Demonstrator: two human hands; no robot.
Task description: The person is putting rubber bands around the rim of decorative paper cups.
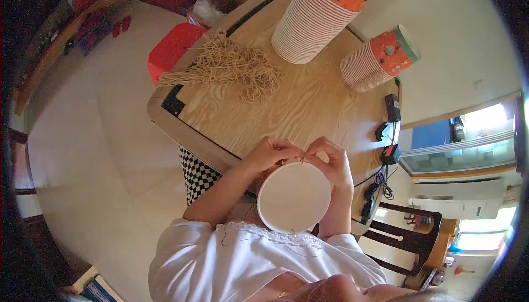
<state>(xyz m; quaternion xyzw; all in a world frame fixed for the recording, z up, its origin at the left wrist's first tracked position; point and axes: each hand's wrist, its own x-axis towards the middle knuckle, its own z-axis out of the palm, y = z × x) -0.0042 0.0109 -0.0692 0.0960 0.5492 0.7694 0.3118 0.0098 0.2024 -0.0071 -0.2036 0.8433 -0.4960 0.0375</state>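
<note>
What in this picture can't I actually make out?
In the head view:
Where left hand and right hand meet: tiny, hands cover it.
Paper cup, outside: mostly facing away.
Tall cup stack, far end: partly cut by upper edge.
Cord pile, single strands: tangled, too fine.

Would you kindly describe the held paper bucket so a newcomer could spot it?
Find the pale wooden tabletop. By its near edge, the left hand and right hand meet at the rim of a round, white-lined paper bucket. It is single, unlike the tall orange paper stack and short orange paper stack.
</note>
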